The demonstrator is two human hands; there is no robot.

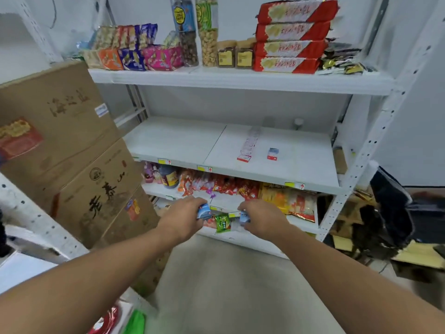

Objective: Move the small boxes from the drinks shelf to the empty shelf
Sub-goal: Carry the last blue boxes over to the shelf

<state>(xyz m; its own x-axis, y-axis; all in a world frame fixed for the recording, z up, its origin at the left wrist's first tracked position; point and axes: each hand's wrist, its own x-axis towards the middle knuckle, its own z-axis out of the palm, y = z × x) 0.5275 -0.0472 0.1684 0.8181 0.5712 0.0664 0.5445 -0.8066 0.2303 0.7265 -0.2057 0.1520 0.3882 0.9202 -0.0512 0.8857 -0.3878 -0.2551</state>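
Observation:
My left hand (184,216) is closed around a small blue box (204,211), held in front of the lower shelves. My right hand (258,218) grips another small blue box (244,217) close beside it. On the nearly bare middle shelf (173,141) stands one small blue-and-red box (272,154), with a row of small white-and-red boxes (248,145) running back to its left. Both hands are below and in front of that shelf. The drinks shelf is not in view.
Stacked brown cartons (72,153) crowd the left side. The top shelf carries snack packs (134,54), jars (207,32) and red biscuit packs (291,37). Lower shelves hold red and orange packets (228,186). Dark bags and clutter (390,213) lie on the floor at right.

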